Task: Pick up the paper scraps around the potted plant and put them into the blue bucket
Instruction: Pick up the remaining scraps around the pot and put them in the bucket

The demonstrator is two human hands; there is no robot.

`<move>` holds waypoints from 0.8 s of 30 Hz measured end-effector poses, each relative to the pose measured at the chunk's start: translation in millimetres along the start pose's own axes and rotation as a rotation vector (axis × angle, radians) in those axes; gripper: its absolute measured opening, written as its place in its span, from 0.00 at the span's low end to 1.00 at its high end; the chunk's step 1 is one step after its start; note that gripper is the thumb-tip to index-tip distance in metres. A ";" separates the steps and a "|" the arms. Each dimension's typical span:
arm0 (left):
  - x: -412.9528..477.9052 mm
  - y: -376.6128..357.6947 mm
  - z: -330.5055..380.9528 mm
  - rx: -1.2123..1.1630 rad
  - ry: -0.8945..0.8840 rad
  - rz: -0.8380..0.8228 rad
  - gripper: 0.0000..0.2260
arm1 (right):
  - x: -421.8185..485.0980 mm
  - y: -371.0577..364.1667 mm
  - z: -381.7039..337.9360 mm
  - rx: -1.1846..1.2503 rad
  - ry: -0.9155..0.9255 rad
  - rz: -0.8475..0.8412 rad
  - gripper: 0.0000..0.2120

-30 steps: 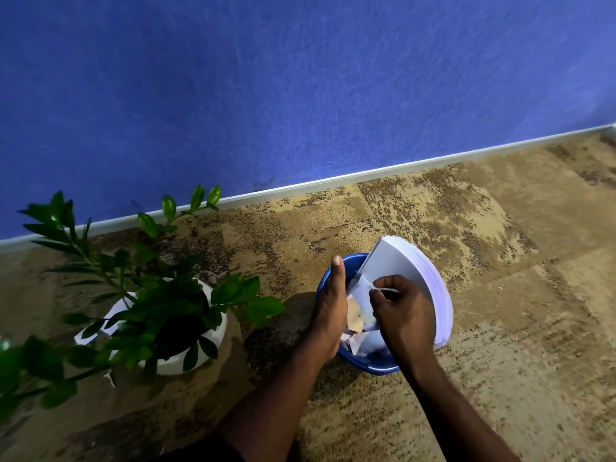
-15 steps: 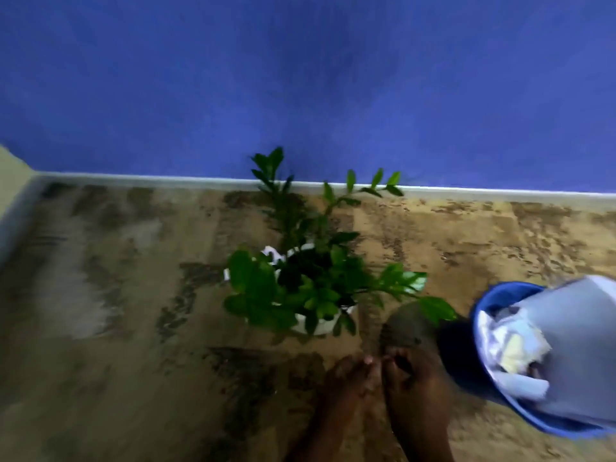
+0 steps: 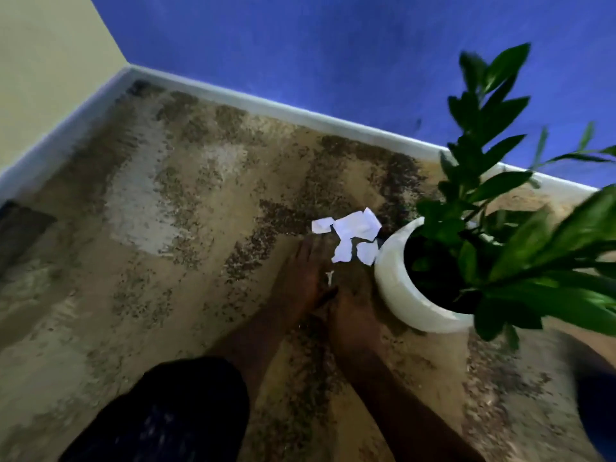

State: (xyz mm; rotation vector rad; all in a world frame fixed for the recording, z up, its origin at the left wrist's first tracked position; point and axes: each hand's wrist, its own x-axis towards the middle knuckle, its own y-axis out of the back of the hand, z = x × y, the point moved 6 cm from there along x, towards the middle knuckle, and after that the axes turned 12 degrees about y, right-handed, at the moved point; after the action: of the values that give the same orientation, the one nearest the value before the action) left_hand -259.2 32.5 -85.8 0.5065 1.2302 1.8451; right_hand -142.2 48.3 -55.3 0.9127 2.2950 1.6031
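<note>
Several white paper scraps [image 3: 353, 235] lie on the floor just left of the white pot [image 3: 393, 288] of the green potted plant [image 3: 493, 201]. A tiny scrap [image 3: 330, 277] lies nearer to me, between my hands. My left hand [image 3: 301, 278] reaches forward with fingers stretched out, its tips just short of the scraps. My right hand [image 3: 353, 311] is beside it, close to the pot, blurred, with nothing seen in it. A dark blue blur at the right edge [image 3: 596, 395] may be the bucket; I cannot tell.
Speckled brown floor runs to a white skirting board [image 3: 266, 105] under a blue wall, meeting a cream wall at the left corner. My dark-clothed knee [image 3: 173, 411] is at the bottom. Plant leaves overhang the right side.
My view has swung left from the bucket to the plant's left side. Both hands left the bucket and moved across to the scraps beside the pot.
</note>
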 end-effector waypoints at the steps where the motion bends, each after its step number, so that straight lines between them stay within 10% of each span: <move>1: 15.7 1.0 0.2 0.013 -0.063 0.029 0.36 | 8.5 -15.8 11.4 0.109 -0.094 -0.059 0.22; 8: 69.7 -43.9 -23.5 0.220 0.055 -0.050 0.37 | 81.0 -45.5 30.6 -0.324 -0.221 0.005 0.23; 24: 71.2 -34.8 -31.9 -0.001 0.066 0.200 0.26 | 148.0 -61.0 84.8 0.019 -0.766 -0.113 0.20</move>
State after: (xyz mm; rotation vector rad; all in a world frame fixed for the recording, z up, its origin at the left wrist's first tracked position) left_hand -307.5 78.8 -138.9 0.5898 1.2599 2.0441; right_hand -240.6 187.4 -116.8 1.1244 1.7730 0.9427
